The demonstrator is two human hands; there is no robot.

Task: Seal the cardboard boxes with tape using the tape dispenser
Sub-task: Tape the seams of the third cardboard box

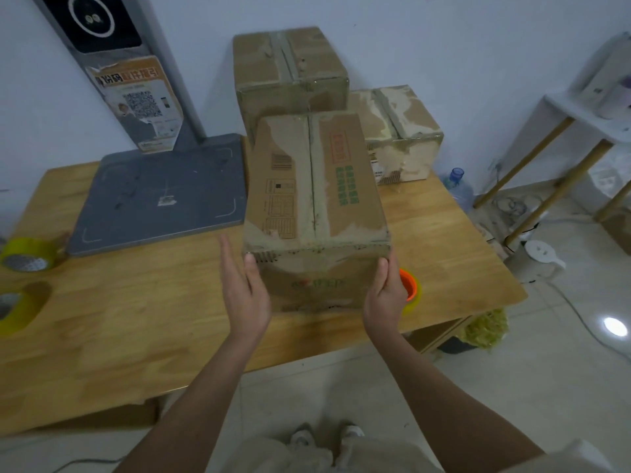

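Wooden bench [136, 329] fills the left and centre of the frame. Grey slab-shaped base [160, 192] lies on it at upper left, with a grey post carrying a poster rising from its far edge. Nearest cardboard box [314, 206] stands at frame centre, its top seam running toward the viewer, worn tape along it. Two further boxes stand behind: the taller box [290, 73] at top centre, the lower box [399, 131] to its right. Left hand [244, 288], fingers straight, lies flat against the nearest box's left lower corner; right hand [386, 291] lies likewise on the right corner, thumb on the front face. Neither grip curls round anything. Tape dispenser [409, 290], orange-cored, sits just behind the right hand. Two yellowish tape rolls [27, 257] lie at the left edge.
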